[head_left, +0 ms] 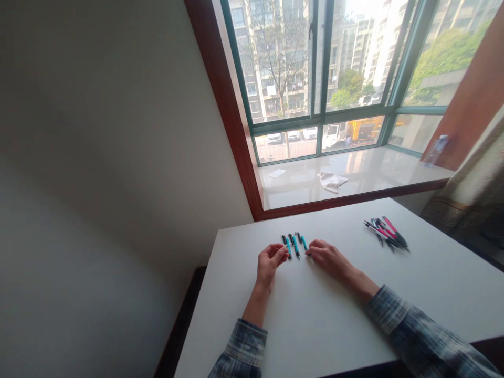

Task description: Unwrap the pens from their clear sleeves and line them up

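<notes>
My hands flank three blue pens on the white table.

My left hand (270, 262) curls loosely, fingertips touching the leftmost of the blue pens (294, 244); my right hand (328, 258) lies flat, fingers together, fingertips at the rightmost pen. Neither hand grips anything. The pens lie side by side between my fingertips, just beyond them. A heap of pink and black pens (387, 233) sits well off past my right hand, on the table (315, 325).

No readable text anywhere (pens too small).
</notes>
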Tool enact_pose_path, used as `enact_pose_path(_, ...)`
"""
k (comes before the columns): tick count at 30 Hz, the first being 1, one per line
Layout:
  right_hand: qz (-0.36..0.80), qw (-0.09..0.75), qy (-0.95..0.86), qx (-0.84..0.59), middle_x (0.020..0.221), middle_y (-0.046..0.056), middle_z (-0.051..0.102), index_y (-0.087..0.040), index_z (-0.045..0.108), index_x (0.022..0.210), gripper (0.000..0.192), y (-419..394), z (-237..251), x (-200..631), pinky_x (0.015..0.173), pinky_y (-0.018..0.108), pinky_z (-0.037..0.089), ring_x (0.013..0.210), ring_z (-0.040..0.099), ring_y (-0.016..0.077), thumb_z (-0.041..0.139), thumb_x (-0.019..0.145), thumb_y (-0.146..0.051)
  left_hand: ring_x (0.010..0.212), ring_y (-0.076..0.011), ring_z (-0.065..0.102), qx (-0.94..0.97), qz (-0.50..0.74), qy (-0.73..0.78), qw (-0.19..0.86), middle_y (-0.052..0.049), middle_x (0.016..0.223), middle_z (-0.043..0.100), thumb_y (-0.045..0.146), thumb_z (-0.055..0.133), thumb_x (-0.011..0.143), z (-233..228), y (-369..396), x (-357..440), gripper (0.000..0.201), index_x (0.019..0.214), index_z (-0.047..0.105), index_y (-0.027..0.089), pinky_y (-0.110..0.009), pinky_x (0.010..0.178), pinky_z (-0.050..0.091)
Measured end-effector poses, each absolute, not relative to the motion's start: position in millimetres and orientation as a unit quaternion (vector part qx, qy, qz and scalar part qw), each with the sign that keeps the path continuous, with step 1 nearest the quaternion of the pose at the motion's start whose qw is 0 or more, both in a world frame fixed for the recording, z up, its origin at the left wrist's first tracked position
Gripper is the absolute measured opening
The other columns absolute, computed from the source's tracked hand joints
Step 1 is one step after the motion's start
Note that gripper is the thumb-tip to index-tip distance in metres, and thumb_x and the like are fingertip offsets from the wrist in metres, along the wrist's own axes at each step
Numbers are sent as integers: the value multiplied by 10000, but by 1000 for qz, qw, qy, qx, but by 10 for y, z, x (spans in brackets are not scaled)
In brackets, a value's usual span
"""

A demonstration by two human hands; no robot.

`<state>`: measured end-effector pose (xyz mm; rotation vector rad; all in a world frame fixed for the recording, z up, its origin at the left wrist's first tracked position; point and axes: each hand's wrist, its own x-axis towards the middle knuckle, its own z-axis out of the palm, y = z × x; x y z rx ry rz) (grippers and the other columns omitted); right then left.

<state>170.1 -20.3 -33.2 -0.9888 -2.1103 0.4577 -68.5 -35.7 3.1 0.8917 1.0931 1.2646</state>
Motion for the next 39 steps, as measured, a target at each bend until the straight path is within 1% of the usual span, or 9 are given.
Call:
enact_pose_path(4, 171, 363, -828, -392, 1006, 67, 711, -279, 768, 1052, 295, -203, -349, 1686, 836, 349, 554, 916, 687, 216, 524, 954, -147, 764, -162, 721, 387, 543, 467, 581, -79, 876, 777, 392, 912, 672, 33, -361, -691, 387, 923, 746, 149, -316, 822, 579)
enact_pose_path(10, 187, 382, -803, -417, 1047, 74, 704, -266, 742, 1141, 293, -178, -394, 1701, 853, 369, 549, 914, 682, 219, 547, 947, -163, 778, -166, 722, 395, 539, 466, 580, -83, 892, 777, 405, 905, 683, 31, -359, -692, 391, 933, 746, 149, -324, 836, 581)
enact_pose_path(15, 186, 389, -797, -424, 1075, 77, 713, -265, 754, 1110, 277, -157, -416, 1685, 908, 394, 539, 975, 677, 236, 577, 925, -157, 788, -160, 717, 401, 535, 464, 581, -86, 903, 775, 395, 888, 716, 23, -356, -691, 369, 947, 741, 147, -317, 841, 579)
enact_pose_path(23, 181, 386, -800, -422, 1114, 77, 734, -260, 761, 1096, 277, -141, -426, 1678, 953, 389, 536, 1023, 677, 239, 607, 904, -134, 773, -158, 715, 394, 536, 468, 582, -86, 892, 775, 394, 904, 687, 32, -342, -665, 392, 935, 742, 136, -304, 826, 582)
enact_pose_path(28, 181, 387, -797, -427, 1111, 63, 739, -273, 760, 1084, 278, -141, -416, 1670, 957, 380, 536, 1025, 681, 238, 622, 893, -126, 775, -146, 708, 395, 534, 466, 584, -76, 891, 773, 393, 902, 692, 21, -341, -661, 382, 933, 741, 144, -286, 820, 576)
enact_pose_path(34, 179, 384, -798, -428, 1122, 63, 732, -276, 754, 1085, 281, -121, -434, 1676, 963, 385, 534, 1038, 677, 239, 624, 892, -119, 795, -162, 715, 402, 533, 465, 582, -90, 908, 772, 408, 896, 699, 7, -345, -665, 400, 955, 747, 139, -313, 836, 581)
enact_pose_path(39, 177, 383, -798, -430, 1123, 62, 728, -279, 751, 1090, 283, -110, -445, 1673, 968, 389, 531, 1048, 671, 240, 620, 896, -119, 786, -153, 714, 398, 532, 468, 583, -84, 904, 777, 406, 901, 693, 13, -345, -660, 399, 952, 747, 144, -300, 832, 577)
